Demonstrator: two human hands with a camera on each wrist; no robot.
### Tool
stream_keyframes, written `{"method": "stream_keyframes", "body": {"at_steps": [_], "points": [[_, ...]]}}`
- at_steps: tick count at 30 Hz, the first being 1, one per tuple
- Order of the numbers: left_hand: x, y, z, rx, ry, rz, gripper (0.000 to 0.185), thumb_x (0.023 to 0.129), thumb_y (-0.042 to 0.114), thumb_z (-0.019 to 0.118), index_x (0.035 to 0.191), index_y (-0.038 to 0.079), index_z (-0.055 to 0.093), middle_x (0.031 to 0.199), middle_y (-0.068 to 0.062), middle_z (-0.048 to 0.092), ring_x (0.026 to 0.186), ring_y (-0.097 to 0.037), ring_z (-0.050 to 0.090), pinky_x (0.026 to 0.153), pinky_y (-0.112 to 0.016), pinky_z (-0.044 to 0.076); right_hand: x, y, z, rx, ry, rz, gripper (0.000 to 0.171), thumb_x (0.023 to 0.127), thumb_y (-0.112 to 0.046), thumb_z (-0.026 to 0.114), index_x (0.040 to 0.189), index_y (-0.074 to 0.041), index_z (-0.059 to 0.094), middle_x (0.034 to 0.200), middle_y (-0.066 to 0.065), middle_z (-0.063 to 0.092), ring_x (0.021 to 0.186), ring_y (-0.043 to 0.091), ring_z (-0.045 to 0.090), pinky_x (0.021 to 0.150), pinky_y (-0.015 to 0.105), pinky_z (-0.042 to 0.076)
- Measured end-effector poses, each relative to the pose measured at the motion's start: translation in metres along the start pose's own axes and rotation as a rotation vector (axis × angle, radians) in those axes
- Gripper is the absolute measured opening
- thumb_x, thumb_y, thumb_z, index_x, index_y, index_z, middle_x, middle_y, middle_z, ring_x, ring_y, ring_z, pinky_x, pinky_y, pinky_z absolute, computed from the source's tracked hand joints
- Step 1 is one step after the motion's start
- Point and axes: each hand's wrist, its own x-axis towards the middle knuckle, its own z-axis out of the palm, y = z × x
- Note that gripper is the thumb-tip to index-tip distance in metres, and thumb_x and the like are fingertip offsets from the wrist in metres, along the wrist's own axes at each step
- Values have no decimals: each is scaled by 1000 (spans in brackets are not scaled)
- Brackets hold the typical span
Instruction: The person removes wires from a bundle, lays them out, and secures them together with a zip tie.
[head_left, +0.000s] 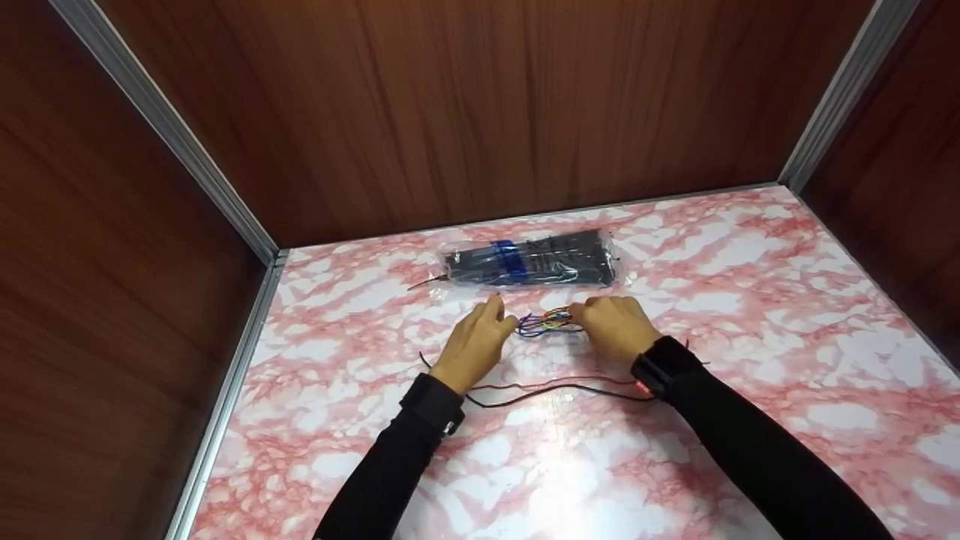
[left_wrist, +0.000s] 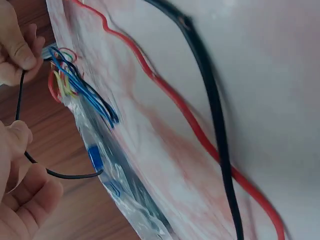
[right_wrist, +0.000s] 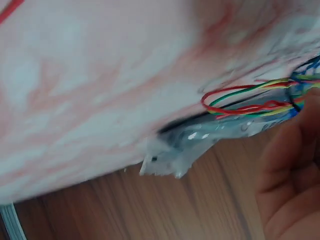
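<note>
Holding: we have the wire bundle (head_left: pixel 547 322) between both hands, on the marble table (head_left: pixel 750 300) just in front of the bag (head_left: pixel 532 260).
Left hand: our left hand (head_left: pixel 475 343) pinches the bundle's blue end with curled fingertips; the left wrist view also shows a thin black tie (left_wrist: pixel 22 125) running by its fingers (left_wrist: pixel 20 200).
Right hand: our right hand (head_left: pixel 616 324) curls over the other end, where red, green and yellow loops (right_wrist: pixel 245 97) stick out; that it grips seems likely, but the fingertips are hidden from us.
Loose wires: a red wire (head_left: pixel 540 385) and a black wire (head_left: pixel 555 394) lie on the table near our wrists, apart from the bundle.
Risk, bundle: we judge the loops could spring open or tangle if either pinch slackens, since nothing binds them yet.
Risk, wrists: our sleeves could drag the loose wires along.
Risk, bag: its open corner (right_wrist: pixel 165 160) could snag a loop.
Writing: none we can read; the bag has a blue band (head_left: pixel 506 259), its print too small.
</note>
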Motion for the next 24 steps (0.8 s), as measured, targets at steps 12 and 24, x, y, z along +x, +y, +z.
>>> {"method": "stream_keyframes", "body": {"at_steps": [12,24], "points": [[-16,-22,-16,-43,-30,-46,7,89,1,64,89,8,66,82,-6,61,74,-25,62,65,-32,53,9,15,-1,-120,36,62,25,70,1,64,89,-12,55,58,9,55,47,33,55,36,47,35],[-27,-33,-30,-46,67,-74,10,89,-2,63,85,8,63,77,-5,56,70,-23,59,60,-32,52,5,24,-9,-160,110,193,9,78,-13,67,85,-11,61,66,16,60,49,37,56,35,50,34]]}}
